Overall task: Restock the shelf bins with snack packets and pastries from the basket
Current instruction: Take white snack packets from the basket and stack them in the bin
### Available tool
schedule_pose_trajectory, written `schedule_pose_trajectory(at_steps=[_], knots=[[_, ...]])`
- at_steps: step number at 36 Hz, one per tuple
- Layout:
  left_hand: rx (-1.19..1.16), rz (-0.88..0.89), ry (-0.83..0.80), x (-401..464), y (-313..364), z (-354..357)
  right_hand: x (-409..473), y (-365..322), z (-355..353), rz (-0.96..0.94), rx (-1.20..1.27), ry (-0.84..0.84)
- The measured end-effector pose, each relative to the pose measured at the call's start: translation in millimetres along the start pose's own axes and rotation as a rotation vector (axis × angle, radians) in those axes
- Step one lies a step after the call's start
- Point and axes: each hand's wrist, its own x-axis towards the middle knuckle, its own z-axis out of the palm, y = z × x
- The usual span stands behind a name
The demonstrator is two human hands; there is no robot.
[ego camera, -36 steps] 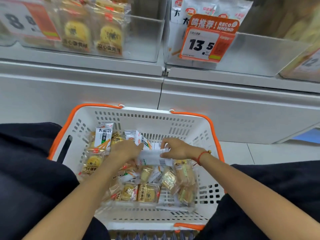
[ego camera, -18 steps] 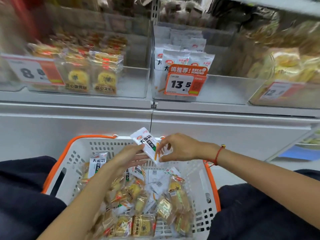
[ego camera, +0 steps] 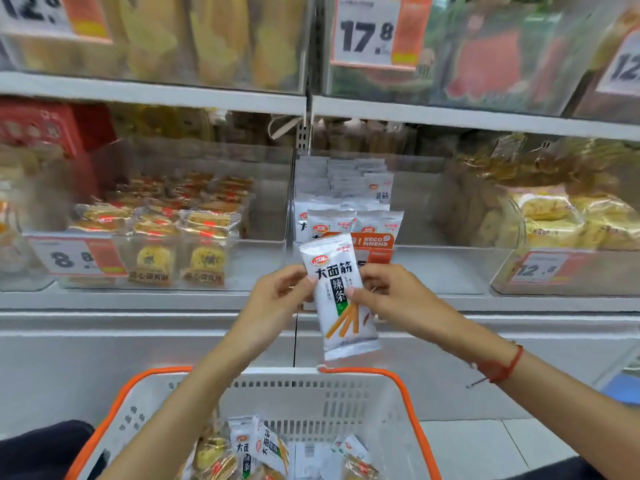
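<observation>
A white snack packet with black characters and orange sticks printed on it is held upright in front of the shelf. My left hand pinches its left edge and my right hand pinches its right edge. Behind it stands a clear bin with a row of the same white packets. To the left, another clear bin holds wrapped yellow pastries. Below, the white basket with orange rim holds more white packets and pastries.
Price tags read 8.8, 12.8 and 17.8. A bin of yellow bread packs sits at the right. The upper shelf carries more bins. Grey cabinet front runs below the shelf.
Both hands lifted one white packet out of the basket and raised it upright to the level of the middle bin. The view tilted upward toward the shelves.
</observation>
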Motion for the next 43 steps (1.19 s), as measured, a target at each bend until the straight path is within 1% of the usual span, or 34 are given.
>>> schedule_pose_trajectory(at_steps=[2,4,5,7,9,11,13,14,16,18,20,22,25,27,29,32,36,39,41,43], knots=[[0.060,0.112,0.112,14.9,16.4,-2.1,-1.4,-3.9,-15.2,0.053,0.145,0.004],[0.138,0.199,0.230,32.9,27.4,-4.2,0.2,-5.2,-31.3,0.102,0.212,0.056],[0.214,0.223,0.278,42.5,32.9,-5.3,2.6,-6.0,-38.8,0.126,0.239,0.096],[0.442,0.250,0.324,62.3,44.6,-6.4,8.6,-4.1,-53.7,0.208,0.318,0.197],[0.664,0.304,0.316,79.5,58.1,-4.2,13.7,-1.0,-69.3,0.294,0.438,0.296],[0.810,0.404,0.283,93.5,73.2,2.3,17.3,3.1,-83.7,0.319,0.522,0.323],[0.903,0.481,0.183,105.0,86.1,13.2,23.4,6.3,-98.4,0.326,0.597,0.355],[0.958,0.483,0.102,110.4,90.9,20.1,28.4,7.9,-105.7,0.335,0.610,0.384],[1.108,0.402,-0.087,122.3,94.2,35.0,44.2,11.0,-118.0,0.362,0.575,0.459],[1.211,0.263,-0.264,136.0,90.8,48.4,64.8,15.6,-126.5,0.374,0.511,0.511],[1.198,0.112,-0.393,152.4,83.3,55.6,86.7,24.5,-129.8,0.367,0.381,0.524],[1.164,0.015,-0.467,167.5,75.6,56.8,105.4,33.0,-129.8,0.368,0.234,0.452],[1.180,0.014,-0.480,179.6,67.0,52.4,127.1,41.6,-125.4,0.336,0.097,0.279],[1.206,0.044,-0.472,179.9,63.8,50.4,141.1,49.4,-121.1,0.336,0.051,0.215],[1.234,0.056,-0.464,179.7,61.4,50.7,153.3,56.9,-115.3,0.339,0.011,0.187],[1.252,0.074,-0.451,182.2,59.7,50.5,171.1,66.3,-108.0,0.332,-0.082,0.182],[1.298,0.093,-0.436,191.2,63.6,52.6,186.7,74.4,-101.6,0.305,-0.246,0.222],[1.381,0.062,-0.448,199.6,75.7,57.7,189.9,78.2,-97.7,0.279,-0.383,0.245],[1.417,0.018,-0.477,207.1,83.8,63.1,191.4,82.0,-95.1,0.274,-0.396,0.248],[1.388,-0.025,-0.499,214.6,89.2,70.4,193.9,86.4,-94.1,0.276,-0.372,0.264]])
